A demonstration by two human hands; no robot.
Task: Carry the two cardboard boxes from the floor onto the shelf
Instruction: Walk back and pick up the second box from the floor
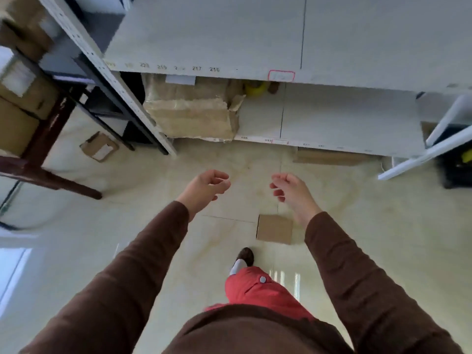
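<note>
- So your left hand (pixel 207 186) and right hand (pixel 291 190) are both out in front of you, empty, fingers (pixel 277 192) loosely curled and apart, gripping nothing.
- Just below the right-hand fingers, close to your right wrist, one small cardboard box (pixel 274 229) sits flat on the pale tiled floor (pixel 383 226). Neither hand is touching it.
- Only that one small closed box shows on the open floor near you. There's another flat brown cardboard shape (pixel 329 156) on the floor past your right fingertips, tucked under the shelf edge, but I can't tell what it is.
- Straight ahead beyond both sets of fingers is the white shelf (pixel 344 118), with numbers along the front lip of its boards.
- On the lower board, up past your left fingers, a big battered carton (pixel 191 113) wrapped in tape sits at the left end, with something yellow (pixel 255 88) behind it.
- Off to the left of your left fingers there's a dark wooden frame (pixel 48 139) with more boxes stacked on it, pretty blurry.
- Your brown sleeves (pixel 143 264), red trousers (pixel 258 287) and one dark shoe (pixel 245 256) show below.
</note>
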